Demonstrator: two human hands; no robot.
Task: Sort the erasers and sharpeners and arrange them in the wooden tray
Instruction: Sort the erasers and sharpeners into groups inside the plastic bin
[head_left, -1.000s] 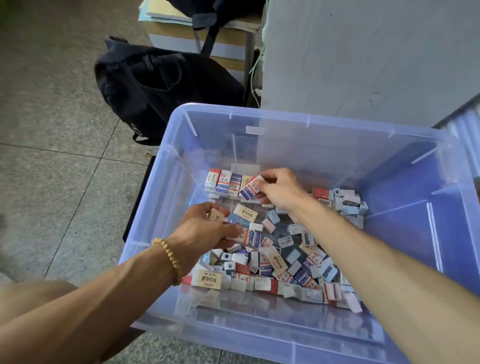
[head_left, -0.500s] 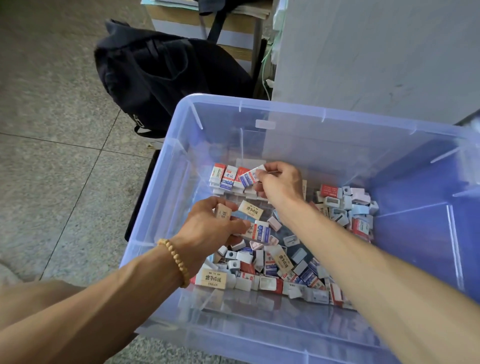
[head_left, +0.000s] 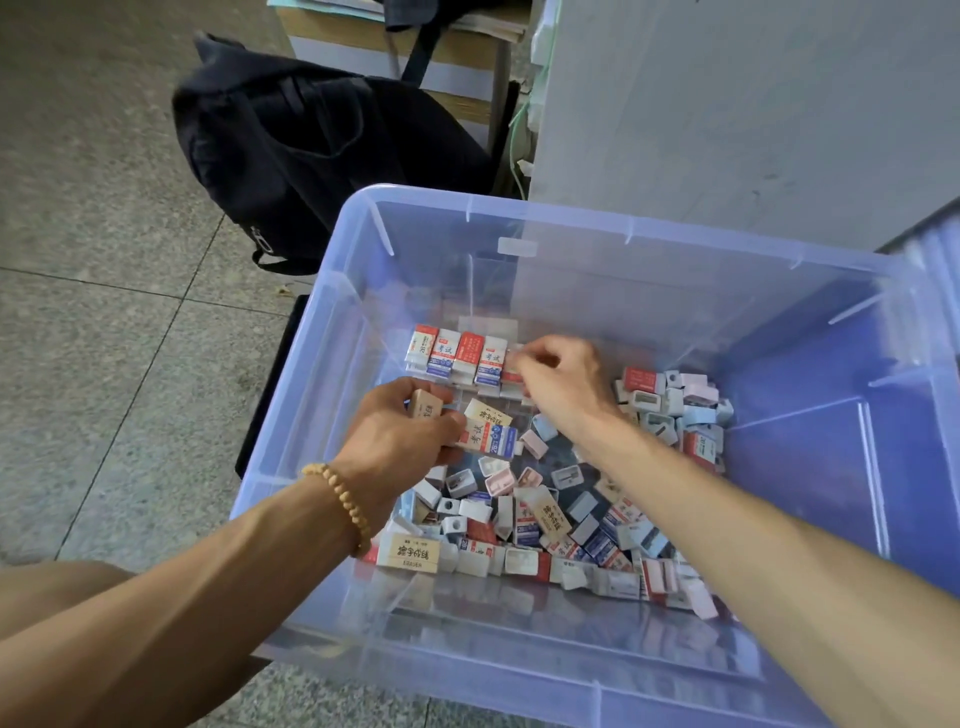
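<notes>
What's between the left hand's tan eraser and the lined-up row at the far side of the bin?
Nothing solid that shows. The left hand holds the tan eraser just short of the eraser row, with bare bin floor between. The right hand works at the row's right end, beside that path.

The bin (head_left: 613, 228) is clear, glossy, blue-tinted plastic, and the erasers (head_left: 457, 356) wear smooth printed paper sleeves. The backpack (head_left: 311, 145) is matt black cloth, the floor (head_left: 104, 322) speckled stone tile; wooden beads form the bracelet (head_left: 345, 501)
</notes>
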